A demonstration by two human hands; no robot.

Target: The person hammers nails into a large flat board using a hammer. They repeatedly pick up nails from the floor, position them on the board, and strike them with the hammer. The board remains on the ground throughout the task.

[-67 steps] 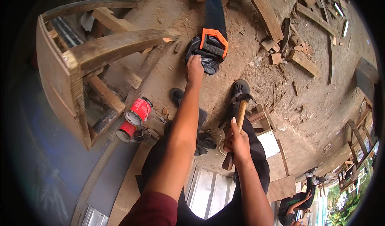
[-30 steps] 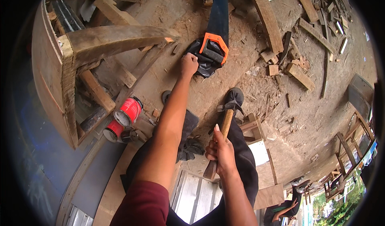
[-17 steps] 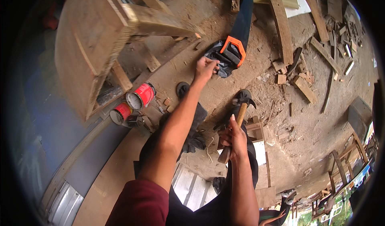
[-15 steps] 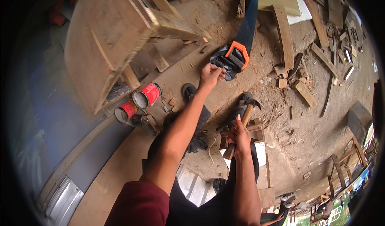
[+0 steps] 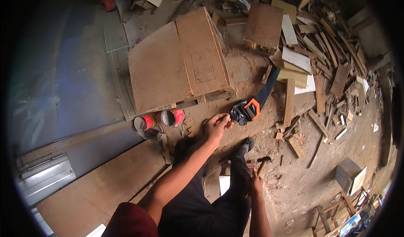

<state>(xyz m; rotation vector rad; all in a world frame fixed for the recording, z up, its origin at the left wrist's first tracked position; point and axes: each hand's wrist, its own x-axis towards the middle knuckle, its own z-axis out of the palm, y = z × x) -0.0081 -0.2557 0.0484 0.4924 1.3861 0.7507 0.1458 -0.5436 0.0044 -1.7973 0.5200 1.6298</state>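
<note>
My right hand (image 5: 256, 184) is closed round the wooden handle of a claw hammer (image 5: 262, 166), its dark head pointing away from me beside my right leg. In front of me my left hand (image 5: 217, 127) is raised with its fingers pinched together; whatever they hold, if anything, is too small to make out. Just beyond those fingers a black plastic bag (image 5: 240, 114) lies on the ground. A handsaw (image 5: 267, 88) with an orange and black handle rests against the bag, its dark blade pointing away to the right.
A large wooden box-like piece (image 5: 168, 68) stands ahead left. Two red tins (image 5: 174, 117) sit at its near edge. A plywood board (image 5: 105, 186) lies at my left. Wood offcuts (image 5: 289, 102) litter the right side, with a brown panel (image 5: 263, 25) farther back.
My view has swung, so the wooden piece now shows its broad top and more of the far clutter appears. Both hands sit lower in the picture; the right still grips the hammer.
</note>
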